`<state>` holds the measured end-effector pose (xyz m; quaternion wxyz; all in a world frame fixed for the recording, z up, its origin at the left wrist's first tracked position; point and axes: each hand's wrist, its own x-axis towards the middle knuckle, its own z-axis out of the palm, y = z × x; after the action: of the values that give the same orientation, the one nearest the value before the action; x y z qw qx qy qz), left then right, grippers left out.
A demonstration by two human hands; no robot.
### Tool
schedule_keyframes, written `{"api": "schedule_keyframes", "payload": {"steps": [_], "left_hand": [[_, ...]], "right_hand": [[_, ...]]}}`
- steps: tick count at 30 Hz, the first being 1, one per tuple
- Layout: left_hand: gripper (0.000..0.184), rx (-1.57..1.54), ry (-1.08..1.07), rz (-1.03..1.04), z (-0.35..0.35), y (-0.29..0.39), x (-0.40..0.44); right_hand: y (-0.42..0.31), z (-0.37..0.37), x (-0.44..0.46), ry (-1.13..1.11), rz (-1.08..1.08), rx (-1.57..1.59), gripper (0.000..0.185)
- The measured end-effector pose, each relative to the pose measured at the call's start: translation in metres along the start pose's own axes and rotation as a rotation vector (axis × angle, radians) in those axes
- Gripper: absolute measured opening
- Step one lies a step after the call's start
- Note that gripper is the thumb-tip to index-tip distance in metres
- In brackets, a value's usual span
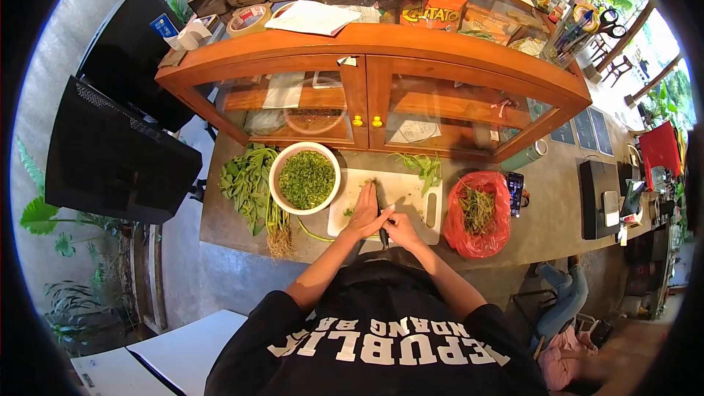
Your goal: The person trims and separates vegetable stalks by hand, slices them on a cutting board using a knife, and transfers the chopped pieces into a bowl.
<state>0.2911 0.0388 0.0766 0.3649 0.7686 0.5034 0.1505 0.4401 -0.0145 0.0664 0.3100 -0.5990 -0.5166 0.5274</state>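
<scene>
My left hand lies flat over a white cutting board, its fingers stretched out beside small bits of chopped greens. Closed around the dark handle of a knife is my right hand, touching the left near the thumbs. The knife's blade points away from me along the left fingers and is partly hidden. Left of the board stands a white bowl full of chopped greens. A leafy green bunch with roots lies beside it. A leafy sprig rests on the board's far right corner.
A red plastic bag holding stems and trimmings sits right of the board, with a phone beyond it. A wooden glass-door cabinet closes off the counter's back. Another person's jeans-covered leg shows at lower right.
</scene>
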Motion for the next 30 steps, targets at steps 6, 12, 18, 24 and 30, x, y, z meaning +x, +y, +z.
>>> {"api": "schedule_keyframes", "payload": {"steps": [6, 12, 18, 24, 30], "left_hand": [[0.097, -0.016, 0.048, 0.027, -0.002, 0.007, -0.005], [0.096, -0.005, 0.065, 0.035, 0.005, 0.0, -0.008], [0.097, -0.026, 0.025, -0.017, 0.003, 0.003, -0.014], [0.096, 0.01, 0.183, 0.054, -0.013, 0.005, -0.019], [0.093, 0.059, 0.405, 0.098, -0.089, 0.01, -0.026]], "right_hand": [[-0.008, -0.004, -0.007, 0.01, -0.036, 0.024, 0.019], [-0.004, -0.003, -0.01, -0.018, -0.001, 0.057, 0.02], [-0.005, 0.0, -0.014, -0.037, 0.003, 0.084, 0.018], [-0.026, 0.0, -0.005, -0.106, -0.084, -0.113, 0.02], [-0.085, 0.022, 0.029, -0.217, -0.226, -0.011, 0.031]]}}
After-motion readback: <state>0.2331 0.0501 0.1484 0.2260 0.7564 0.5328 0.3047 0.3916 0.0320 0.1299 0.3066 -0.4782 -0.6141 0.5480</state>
